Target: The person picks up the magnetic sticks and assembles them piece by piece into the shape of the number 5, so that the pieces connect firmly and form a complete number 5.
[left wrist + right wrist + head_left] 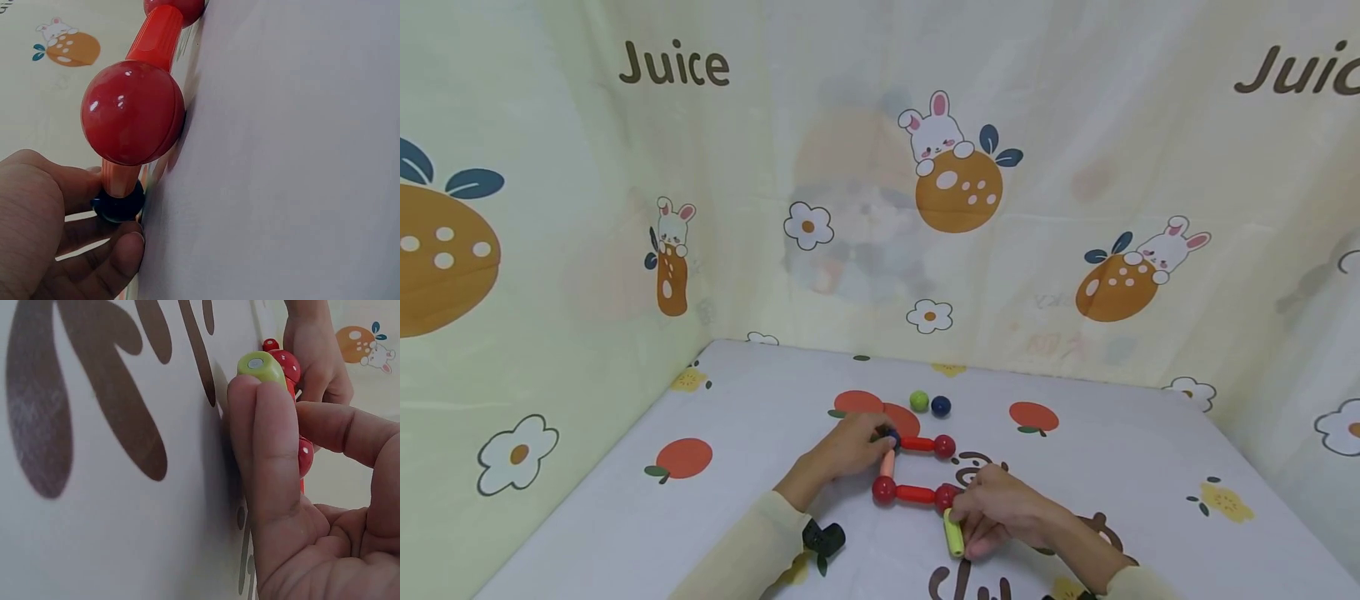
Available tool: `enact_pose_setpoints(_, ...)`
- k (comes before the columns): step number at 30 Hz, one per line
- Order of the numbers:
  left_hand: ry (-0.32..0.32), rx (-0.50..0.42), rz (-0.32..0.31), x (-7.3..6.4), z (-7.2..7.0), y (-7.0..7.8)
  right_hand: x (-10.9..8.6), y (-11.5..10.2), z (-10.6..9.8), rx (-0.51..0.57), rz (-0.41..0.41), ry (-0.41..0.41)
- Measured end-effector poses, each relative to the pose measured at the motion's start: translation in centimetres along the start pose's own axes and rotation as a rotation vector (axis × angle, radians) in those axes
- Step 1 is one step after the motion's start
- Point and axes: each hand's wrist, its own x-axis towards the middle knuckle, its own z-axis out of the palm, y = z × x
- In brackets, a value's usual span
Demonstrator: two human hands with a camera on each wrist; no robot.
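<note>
Red, pink and blue pieces form a three-sided frame on the table. My left hand holds the dark blue ball at its far left corner, partly hidden by the fingers. From that ball a red rod runs right to a red ball, and a pink rod runs to a near-left red ball. Another red rod joins this to the near-right red ball. My right hand pinches a yellow-green rod at that ball; whether they touch is hidden.
Behind the frame, a green ball and a dark blue ball lie side by side. A printed cloth covers the table. Printed curtains stand at the back and sides.
</note>
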Motion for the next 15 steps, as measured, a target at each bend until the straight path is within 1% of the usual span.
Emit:
enact_pose_setpoints(4, 0.002, 0.005, -0.004, 0.03, 0.02, 0.04, 0.02, 0.07, 0.07, 0.027, 0.012, 0.000)
enact_pose_setpoints(8, 0.004, 0.009, -0.005, 0.09, 0.07, 0.02, 0.05, 0.15, 0.07, 0.047, 0.006, -0.010)
enact_pose_setpoints(12, 0.003, 0.011, -0.006, 0.10, 0.14, -0.03, 0.07, 0.15, 0.06, 0.052, 0.008, -0.012)
enact_pose_setpoints(15, 0.003, 0.009, -0.002, 0.09, 0.16, -0.02, 0.05, 0.02, 0.13, 0.041, 0.019, 0.006)
